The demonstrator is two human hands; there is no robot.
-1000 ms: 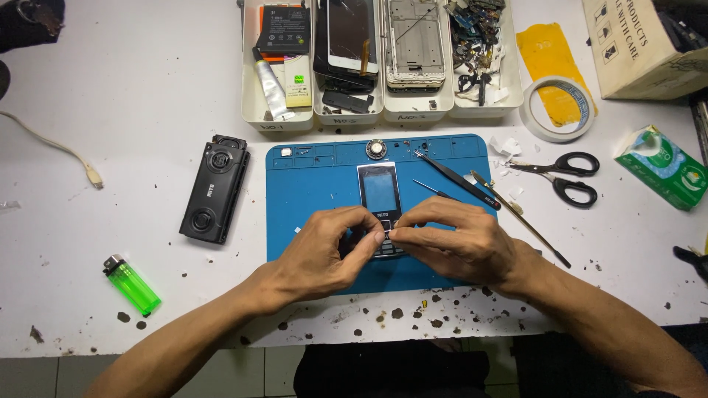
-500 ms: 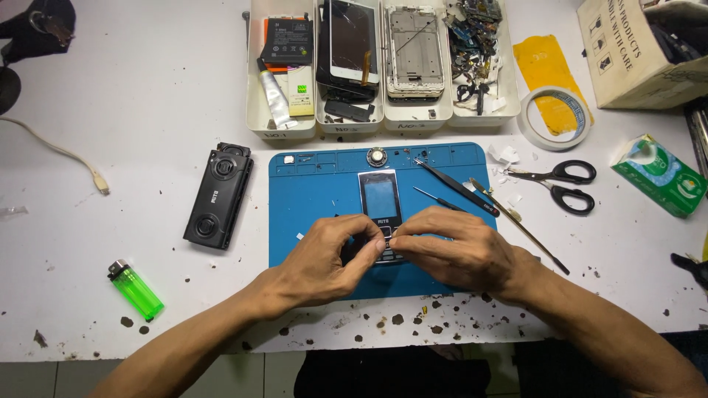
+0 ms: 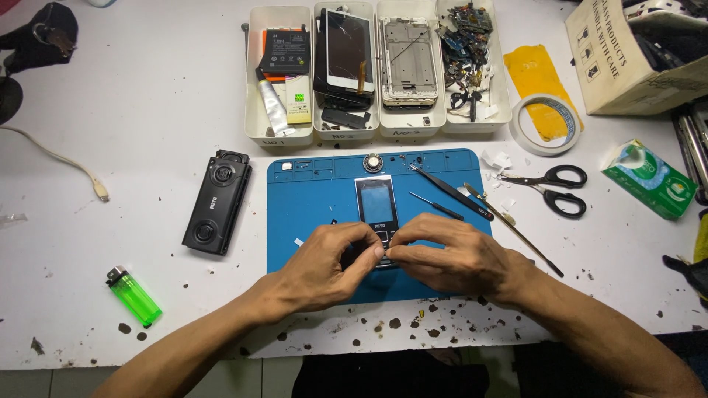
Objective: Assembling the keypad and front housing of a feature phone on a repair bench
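Seen from above: a white worktop [image 3: 133, 125] with a blue repair mat [image 3: 310, 214] near its front edge. Lying lengthwise on the mat's middle, a small bar phone [image 3: 375, 206], screen up, top end toward the back edge. Left hand [image 3: 324, 265] and right hand [image 3: 450, 258] meeting over the phone's lower end, fingertips pinched together on its keypad part; thumbs and forefingers nearly closed, pressing or gripping something small that cannot be made out.

Compared with half a second and a second earlier: hands in almost the same place, fingertips drawn slightly tighter, phone unmoved on the mat. Judged from that, fine work at the phone's bottom edge going on without a change of grip.

Phone's upper half bare and visible just beyond the fingertips; lower end hidden beneath them.

To the right on the mat: a dark screwdriver [image 3: 451, 191] and thin tweezers [image 3: 509, 228], untouched. Off the mat's left edge, a black speaker [image 3: 216, 203]; toward the front left corner, a green lighter [image 3: 134, 296]. Scissors [image 3: 553, 188] right of the mat. White parts trays [image 3: 376, 125] along the back edge.
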